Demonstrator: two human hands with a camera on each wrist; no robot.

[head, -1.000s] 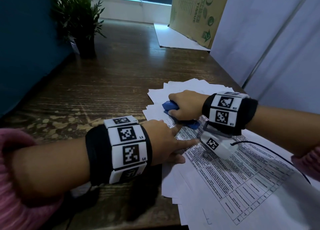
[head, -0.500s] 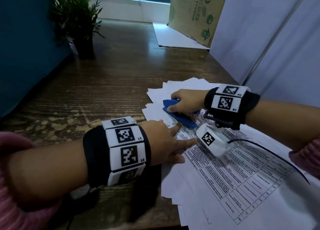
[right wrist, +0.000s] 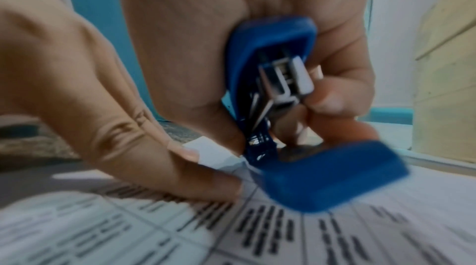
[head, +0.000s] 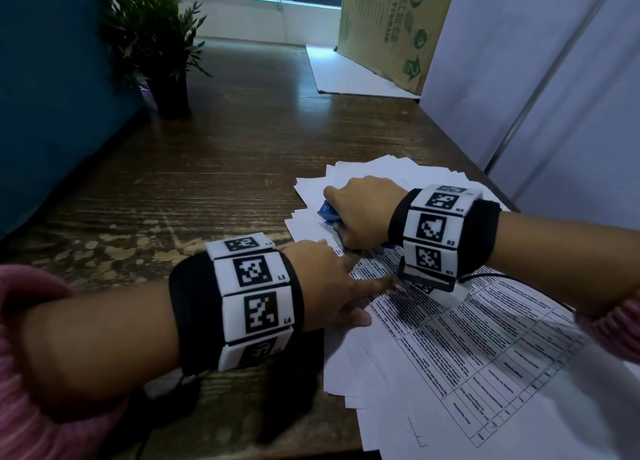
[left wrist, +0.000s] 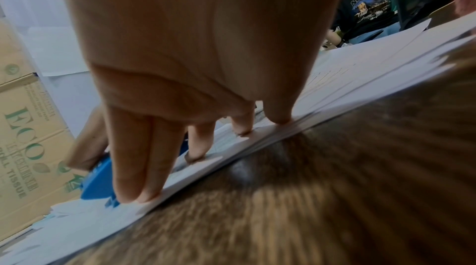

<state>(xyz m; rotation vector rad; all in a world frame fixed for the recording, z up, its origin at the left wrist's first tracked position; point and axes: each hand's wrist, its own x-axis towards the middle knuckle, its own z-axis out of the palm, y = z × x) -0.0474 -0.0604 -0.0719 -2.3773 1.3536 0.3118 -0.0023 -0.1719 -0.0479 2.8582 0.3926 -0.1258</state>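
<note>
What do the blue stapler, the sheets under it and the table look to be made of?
The blue stapler: smooth, slightly glossy blue shell, likely plastic; the grey magazine inside glints like metal. The sheets: thin matt white paper, printed with black tables. The table: dark wood grain with a sheen and worn pale patches; solid wood or veneer, cannot tell.

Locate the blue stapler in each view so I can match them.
Head: blue stapler right of centre, mostly hidden under the right hand.
Left wrist: stapler lower left, behind the left hand's fingers.
Right wrist: stapler centre right, gripped.
Shared landmark: the printed paper stack beneath it.
</note>
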